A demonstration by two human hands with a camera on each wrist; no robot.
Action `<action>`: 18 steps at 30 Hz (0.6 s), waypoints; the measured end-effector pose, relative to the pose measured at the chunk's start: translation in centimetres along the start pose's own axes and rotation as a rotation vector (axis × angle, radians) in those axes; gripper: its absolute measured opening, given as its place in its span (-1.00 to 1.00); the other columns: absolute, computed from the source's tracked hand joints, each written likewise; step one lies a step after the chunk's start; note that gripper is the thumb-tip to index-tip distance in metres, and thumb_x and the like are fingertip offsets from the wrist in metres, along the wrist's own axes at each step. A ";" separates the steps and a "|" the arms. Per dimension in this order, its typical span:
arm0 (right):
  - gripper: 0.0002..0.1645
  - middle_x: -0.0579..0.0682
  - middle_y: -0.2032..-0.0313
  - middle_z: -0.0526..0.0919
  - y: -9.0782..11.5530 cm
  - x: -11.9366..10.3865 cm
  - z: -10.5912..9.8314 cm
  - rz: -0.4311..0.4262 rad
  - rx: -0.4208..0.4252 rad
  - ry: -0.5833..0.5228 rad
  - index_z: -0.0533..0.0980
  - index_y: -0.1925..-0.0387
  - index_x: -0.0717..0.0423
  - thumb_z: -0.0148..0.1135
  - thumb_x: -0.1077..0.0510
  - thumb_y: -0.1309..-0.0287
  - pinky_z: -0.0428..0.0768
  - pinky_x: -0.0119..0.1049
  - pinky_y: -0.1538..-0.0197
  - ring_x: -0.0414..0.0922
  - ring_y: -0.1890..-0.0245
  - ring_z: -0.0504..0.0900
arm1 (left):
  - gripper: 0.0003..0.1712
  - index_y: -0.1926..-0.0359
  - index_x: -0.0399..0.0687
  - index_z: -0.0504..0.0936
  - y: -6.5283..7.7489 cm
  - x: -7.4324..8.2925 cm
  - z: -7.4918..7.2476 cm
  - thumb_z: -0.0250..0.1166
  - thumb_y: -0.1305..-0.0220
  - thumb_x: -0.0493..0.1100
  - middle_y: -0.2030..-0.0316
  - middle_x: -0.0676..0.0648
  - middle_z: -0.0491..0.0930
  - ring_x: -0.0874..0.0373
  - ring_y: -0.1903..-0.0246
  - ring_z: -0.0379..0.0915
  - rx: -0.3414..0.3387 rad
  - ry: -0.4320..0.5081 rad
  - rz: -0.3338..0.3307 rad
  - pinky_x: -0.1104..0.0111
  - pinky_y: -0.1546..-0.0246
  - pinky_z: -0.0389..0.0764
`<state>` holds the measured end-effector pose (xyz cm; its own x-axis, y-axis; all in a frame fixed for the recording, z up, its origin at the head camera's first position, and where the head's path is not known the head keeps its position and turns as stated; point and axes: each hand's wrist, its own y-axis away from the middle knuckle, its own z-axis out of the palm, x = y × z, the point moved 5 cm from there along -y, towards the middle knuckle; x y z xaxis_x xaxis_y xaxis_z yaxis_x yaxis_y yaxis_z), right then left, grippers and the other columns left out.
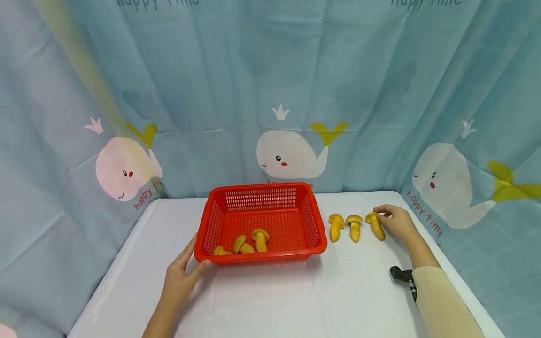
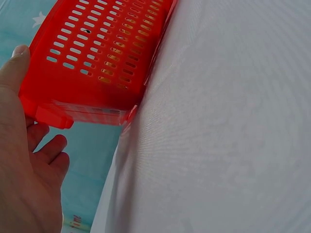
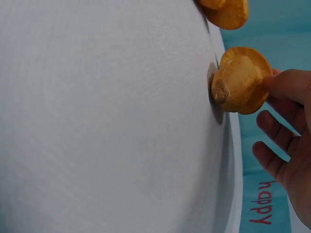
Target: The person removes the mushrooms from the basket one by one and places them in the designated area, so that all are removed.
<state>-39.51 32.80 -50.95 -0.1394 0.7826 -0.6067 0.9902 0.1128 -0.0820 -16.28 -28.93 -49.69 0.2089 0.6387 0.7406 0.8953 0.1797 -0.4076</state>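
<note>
A red perforated plastic basket (image 1: 291, 225) stands on the white-covered table, with yellow mushrooms (image 1: 260, 239) lying along the front of its floor. My left hand (image 1: 179, 277) grips its front left corner. In the left wrist view the thumb lies on the rim while the other fingers curl beneath. To the right of the basket, my right hand (image 1: 395, 220) pinches the cap of a yellow mushroom (image 1: 377, 227) between thumb and forefinger. The right wrist view shows this mushroom (image 3: 240, 80) stem end toward the camera, close over the cloth. Two similar mushrooms (image 1: 336, 227) lie to its left.
A light blue curtain (image 1: 220, 94) with whale prints hangs behind the table and along both sides. Beside the right sleeve is a small black device (image 1: 399, 273). White cloth (image 1: 262, 300) covers the table in front of the basket.
</note>
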 end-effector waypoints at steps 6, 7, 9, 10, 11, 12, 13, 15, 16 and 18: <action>-0.67 0.29 0.03 0.65 0.6 -0.9 -0.6 -0.005 0.040 0.006 0.61 -0.12 0.19 0.18 0.14 -0.45 0.54 -0.12 0.12 0.17 0.06 0.54 | 0.02 -0.56 0.24 0.26 -0.1 -0.2 0.1 0.56 -0.15 -0.14 -0.49 -0.04 0.34 0.48 -0.43 0.17 -0.002 -0.001 0.002 0.79 -0.24 0.19; -0.67 0.29 0.02 0.65 0.7 -1.1 -0.7 -0.009 0.048 0.005 0.61 -0.12 0.19 0.19 0.14 -0.45 0.54 -0.11 0.12 0.18 0.06 0.54 | 0.02 -0.56 0.27 0.25 -0.1 -0.2 0.1 0.56 -0.15 -0.14 -0.49 -0.04 0.34 0.49 -0.43 0.16 -0.003 0.001 -0.001 0.79 -0.24 0.19; -0.67 0.30 -0.01 0.65 1.0 -1.6 -0.9 -0.020 0.061 0.001 0.61 -0.13 0.20 0.20 0.14 -0.45 0.56 -0.09 0.12 0.19 0.04 0.54 | 0.02 -0.56 0.29 0.24 -0.1 -0.2 0.2 0.56 -0.16 -0.14 -0.49 -0.01 0.33 0.49 -0.43 0.15 -0.006 0.007 -0.006 0.79 -0.24 0.19; -0.67 0.30 -0.01 0.65 1.1 -1.8 -0.9 -0.024 0.067 0.002 0.61 -0.13 0.19 0.21 0.14 -0.44 0.56 -0.08 0.11 0.20 0.03 0.54 | 0.02 -0.56 0.31 0.24 -0.1 -0.3 0.2 0.55 -0.17 -0.14 -0.49 0.02 0.32 0.50 -0.43 0.15 -0.008 0.009 -0.007 0.79 -0.24 0.18; -0.66 0.30 -0.02 0.65 1.2 -2.0 -1.0 -0.028 0.072 0.003 0.61 -0.14 0.18 0.21 0.13 -0.45 0.57 -0.07 0.10 0.19 0.03 0.54 | 0.02 -0.56 0.31 0.24 -0.1 -0.3 0.2 0.56 -0.16 -0.14 -0.49 0.02 0.32 0.51 -0.43 0.14 -0.008 0.009 -0.012 0.79 -0.24 0.18; -0.66 0.29 -0.01 0.65 1.4 -2.2 -1.0 -0.037 0.079 0.008 0.62 -0.14 0.17 0.22 0.13 -0.44 0.56 -0.07 0.11 0.19 0.03 0.54 | 0.02 -0.56 0.33 0.24 -0.1 -0.4 0.2 0.56 -0.17 -0.13 -0.50 0.02 0.32 0.52 -0.43 0.14 -0.009 0.006 -0.015 0.80 -0.24 0.18; -0.66 0.30 -0.02 0.65 1.5 -2.4 -1.0 -0.046 0.087 0.007 0.62 -0.14 0.18 0.22 0.14 -0.44 0.56 -0.06 0.11 0.19 0.03 0.54 | 0.02 -0.56 0.37 0.23 -0.1 -0.5 0.2 0.55 -0.17 -0.12 -0.50 0.03 0.31 0.54 -0.42 0.13 -0.009 -0.003 -0.024 0.80 -0.23 0.17; -0.67 0.29 -0.02 0.66 1.9 -2.9 -1.1 -0.057 0.102 0.014 0.62 -0.14 0.16 0.22 0.13 -0.44 0.56 -0.02 0.10 0.19 0.04 0.54 | 0.02 -0.56 0.41 0.22 -0.1 -0.7 0.1 0.55 -0.17 -0.09 -0.50 0.06 0.31 0.56 -0.42 0.12 -0.011 -0.015 -0.042 0.80 -0.23 0.17; -0.67 0.29 -0.02 0.66 2.1 -3.1 -1.1 -0.061 0.109 0.014 0.63 -0.13 0.15 0.22 0.13 -0.44 0.57 0.00 0.09 0.19 0.04 0.53 | 0.02 -0.55 0.43 0.22 0.0 -0.8 0.1 0.55 -0.17 -0.07 -0.50 0.05 0.31 0.56 -0.41 0.12 -0.011 -0.022 -0.052 0.80 -0.22 0.17; -0.68 0.28 -0.02 0.67 2.6 -3.4 -1.2 -0.071 0.128 0.014 0.63 -0.13 0.15 0.23 0.13 -0.43 0.57 0.06 0.05 0.20 0.03 0.53 | 0.02 -0.55 0.47 0.21 0.0 -0.8 0.2 0.55 -0.17 -0.05 -0.50 0.06 0.32 0.56 -0.41 0.13 -0.012 -0.033 -0.071 0.79 -0.21 0.17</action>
<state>-36.48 31.14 -48.14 -0.2082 0.7838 -0.5851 0.9702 0.0897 -0.2250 -16.49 -29.32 -50.40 0.1320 0.6487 0.7495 0.9122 0.2163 -0.3479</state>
